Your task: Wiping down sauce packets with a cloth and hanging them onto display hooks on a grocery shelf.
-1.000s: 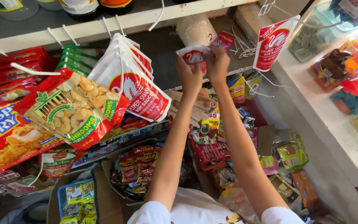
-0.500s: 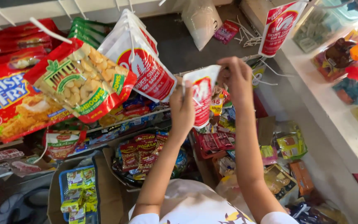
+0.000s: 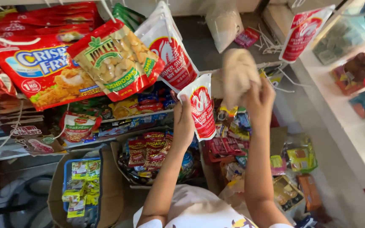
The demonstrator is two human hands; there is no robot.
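Just right of centre frame, the left hand pinches a small red-and-white sauce pouch by its left edge, fingers closed on it. The pouch looks light, soft and slick, so a grip on the flat sealed edge seems safest. The right hand clutches a blurred beige cloth above it. At lower left, a cardboard box holds a blue tray of small yellow-green sachets.

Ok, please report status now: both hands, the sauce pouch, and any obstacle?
Left hand grips red-and-white sauce pouch. Right hand holds beige cloth, blurred. Hanging pouches close beside.
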